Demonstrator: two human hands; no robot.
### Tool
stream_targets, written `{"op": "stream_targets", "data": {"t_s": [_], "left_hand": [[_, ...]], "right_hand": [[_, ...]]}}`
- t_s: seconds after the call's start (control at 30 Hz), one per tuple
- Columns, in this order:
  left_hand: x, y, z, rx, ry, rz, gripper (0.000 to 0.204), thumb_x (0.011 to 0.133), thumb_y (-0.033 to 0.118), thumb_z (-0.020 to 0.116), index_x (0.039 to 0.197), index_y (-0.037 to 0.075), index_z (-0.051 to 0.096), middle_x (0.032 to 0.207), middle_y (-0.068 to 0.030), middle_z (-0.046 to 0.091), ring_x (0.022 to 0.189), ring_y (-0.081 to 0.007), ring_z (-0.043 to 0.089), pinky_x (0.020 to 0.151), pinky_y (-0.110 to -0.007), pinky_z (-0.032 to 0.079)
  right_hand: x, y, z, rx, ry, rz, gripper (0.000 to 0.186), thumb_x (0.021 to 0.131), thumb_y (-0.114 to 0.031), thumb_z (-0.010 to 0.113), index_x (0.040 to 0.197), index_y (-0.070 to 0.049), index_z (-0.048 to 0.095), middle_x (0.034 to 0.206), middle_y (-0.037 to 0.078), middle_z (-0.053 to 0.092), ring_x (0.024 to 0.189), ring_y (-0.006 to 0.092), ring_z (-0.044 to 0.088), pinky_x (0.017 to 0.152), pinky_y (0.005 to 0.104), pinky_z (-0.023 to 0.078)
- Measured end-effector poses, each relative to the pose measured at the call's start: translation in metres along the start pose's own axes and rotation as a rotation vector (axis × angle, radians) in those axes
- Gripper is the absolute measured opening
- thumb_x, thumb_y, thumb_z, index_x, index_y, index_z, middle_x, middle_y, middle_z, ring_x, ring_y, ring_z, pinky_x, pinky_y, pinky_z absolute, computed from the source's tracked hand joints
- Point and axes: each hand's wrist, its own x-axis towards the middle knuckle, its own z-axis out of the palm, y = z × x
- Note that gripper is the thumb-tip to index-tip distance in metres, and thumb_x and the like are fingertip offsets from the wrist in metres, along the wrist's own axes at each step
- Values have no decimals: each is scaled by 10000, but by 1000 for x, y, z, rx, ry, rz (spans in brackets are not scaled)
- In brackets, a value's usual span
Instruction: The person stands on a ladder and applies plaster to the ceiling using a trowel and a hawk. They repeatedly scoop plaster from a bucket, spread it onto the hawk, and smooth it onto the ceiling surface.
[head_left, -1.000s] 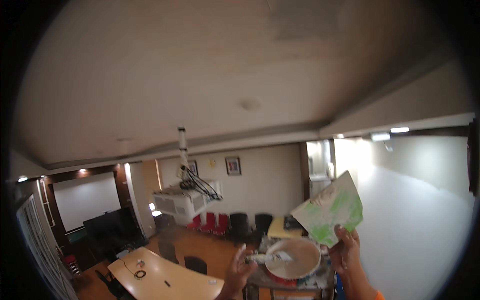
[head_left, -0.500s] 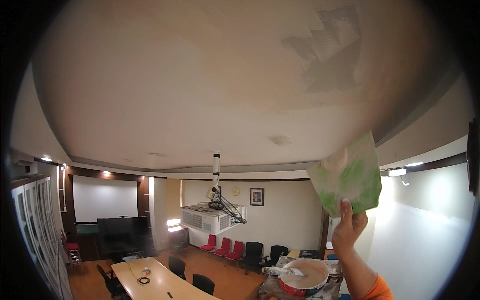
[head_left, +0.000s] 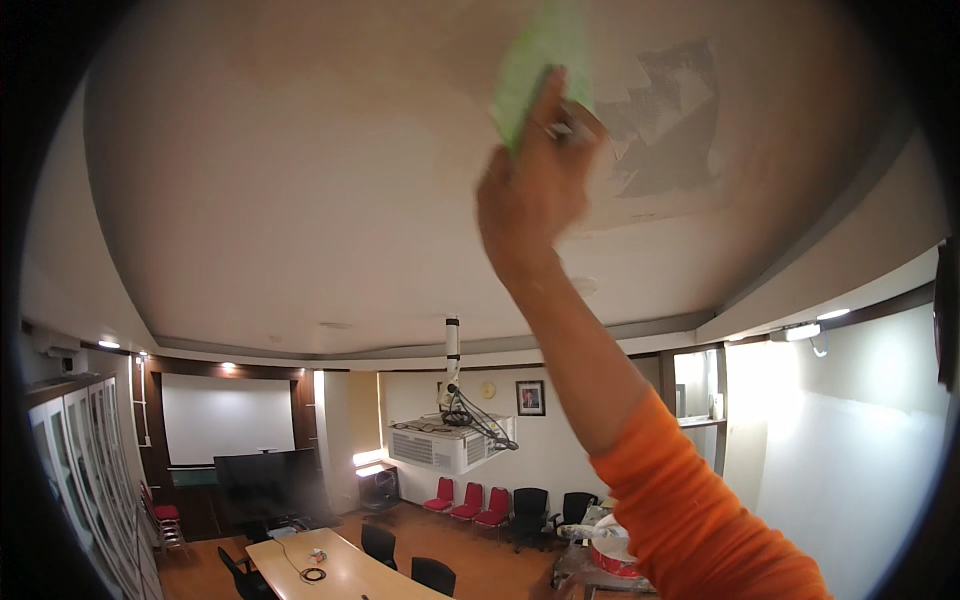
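Note:
My right hand [head_left: 540, 185] is raised overhead, closed on a thin, flat green putty spreader [head_left: 525, 75]. The spreader is tilted and smeared by motion, its upper end against or very close to the ceiling [head_left: 300, 180]; actual contact cannot be made out. Just right of the hand is a grey, jagged-edged patch [head_left: 665, 160] on the ceiling, ringed by paler smeared filler. Below, a red tub [head_left: 612, 560] stands on a covered stand, partly hidden behind my orange sleeve [head_left: 690, 500]. My left hand does not show.
A white projector [head_left: 440, 445] hangs from a ceiling pole, trailing cables. Beneath are a long table [head_left: 330, 565], black chairs [head_left: 378, 543] and red chairs [head_left: 467, 500]. A large dark screen [head_left: 265, 485] stands at the left, near glass-fronted cabinets [head_left: 90, 430].
My right hand has swung up and left with the spreader, from beside the right wall to the ceiling. The spreader has turned. My forearm now covers part of the tub, and the view has shifted slightly.

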Motion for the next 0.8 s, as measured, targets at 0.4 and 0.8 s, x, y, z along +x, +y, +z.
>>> {"op": "stream_targets", "data": {"t_s": [0.4, 0.8], "left_hand": [[-5, -2, 1, 20, -40, 3, 521, 921, 327, 597, 1328, 25, 472, 1242, -160, 553, 1119, -299, 550, 934, -388, 428], [-8, 6, 8, 21, -70, 16, 524, 910, 334, 612, 1312, 23, 483, 1205, -161, 570, 1090, -304, 566, 911, -388, 439]], "right_hand": [[-66, -41, 46, 130, -263, -96, 697, 758, 59, 577, 1427, -25, 397, 1163, 155, 508, 1007, 274, 554, 707, 320, 554], [-37, -28, 85, 38, -153, -163, 609, 783, 57, 567, 1377, 31, 436, 1172, 138, 486, 1008, 277, 566, 664, 331, 559]]}}
